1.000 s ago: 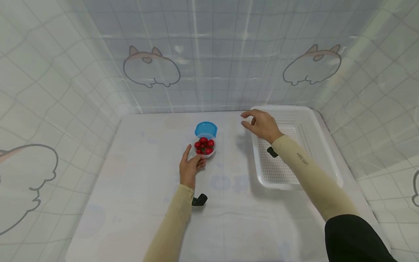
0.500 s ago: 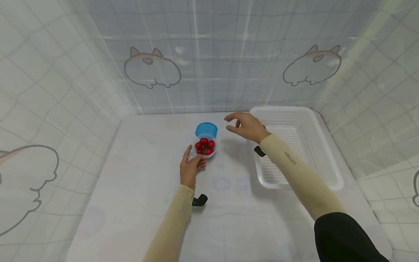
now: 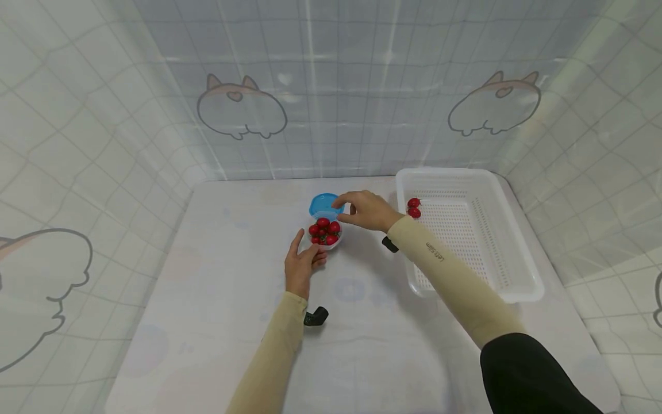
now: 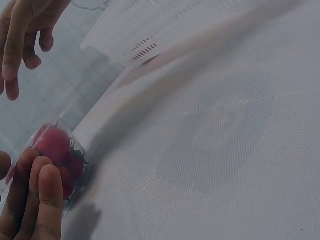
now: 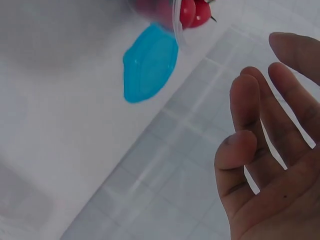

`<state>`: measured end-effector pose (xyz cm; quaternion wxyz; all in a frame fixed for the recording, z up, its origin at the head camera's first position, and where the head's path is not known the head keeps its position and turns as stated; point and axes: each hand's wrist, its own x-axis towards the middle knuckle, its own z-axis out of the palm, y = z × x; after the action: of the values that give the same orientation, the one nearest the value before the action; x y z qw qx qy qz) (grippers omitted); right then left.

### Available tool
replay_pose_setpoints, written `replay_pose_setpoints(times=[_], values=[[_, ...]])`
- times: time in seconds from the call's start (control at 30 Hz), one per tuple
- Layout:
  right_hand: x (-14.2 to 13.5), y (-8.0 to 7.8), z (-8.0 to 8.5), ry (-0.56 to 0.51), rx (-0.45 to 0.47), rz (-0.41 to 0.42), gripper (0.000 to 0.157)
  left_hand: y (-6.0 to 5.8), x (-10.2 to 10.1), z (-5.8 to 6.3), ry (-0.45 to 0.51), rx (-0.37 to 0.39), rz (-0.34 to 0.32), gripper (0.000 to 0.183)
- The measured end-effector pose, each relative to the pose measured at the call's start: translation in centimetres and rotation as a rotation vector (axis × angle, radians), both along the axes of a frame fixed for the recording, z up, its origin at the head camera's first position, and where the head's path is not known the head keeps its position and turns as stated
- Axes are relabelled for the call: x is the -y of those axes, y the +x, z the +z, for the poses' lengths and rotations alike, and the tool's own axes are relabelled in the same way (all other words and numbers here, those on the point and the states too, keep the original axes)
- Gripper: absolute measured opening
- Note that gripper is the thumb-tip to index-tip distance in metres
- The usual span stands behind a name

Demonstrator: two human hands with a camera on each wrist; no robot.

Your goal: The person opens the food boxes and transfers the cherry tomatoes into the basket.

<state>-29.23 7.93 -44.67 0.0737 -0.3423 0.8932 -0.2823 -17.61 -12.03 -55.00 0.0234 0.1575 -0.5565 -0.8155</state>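
A small clear container full of red cherry tomatoes stands on the table. Its blue lid lies folded back behind it. My left hand rests at the container's near left corner. In the left wrist view its fingers lie alongside the clear wall, thumb at the far left edge. My right hand hovers over the container's right side, thumb and index apart, nothing between them. The right wrist view shows its fingers loosely bent and empty, with the lid beyond.
A white perforated plastic basket stands on the right. Two cherry tomatoes lie at its left inner side. The white-covered table is enclosed by tile-patterned sheeting at the back and sides.
My right hand has moved left from over the basket to the container, uncovering the two cherry tomatoes inside the basket. The left hand has stayed at the container.
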Motion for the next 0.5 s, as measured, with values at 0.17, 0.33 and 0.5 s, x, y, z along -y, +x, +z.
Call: replay_pose_setpoints(times=[0.17,0.33,0.5], values=[[1.2,0.1,-0.9,0.053,0.045,0.049,0.035,0.1,0.0,0.2,0.009,-0.009,0.001,0.063],[2.1,0.2,-1.8,0.109,0.138,0.117,0.036,0.1,-0.1,0.3,0.009,-0.005,0.008,0.063],[2.8,0.3,-2.4,0.175,0.217,0.181,0.032,0.1,0.0,0.3,0.006,0.007,0.011,0.063]])
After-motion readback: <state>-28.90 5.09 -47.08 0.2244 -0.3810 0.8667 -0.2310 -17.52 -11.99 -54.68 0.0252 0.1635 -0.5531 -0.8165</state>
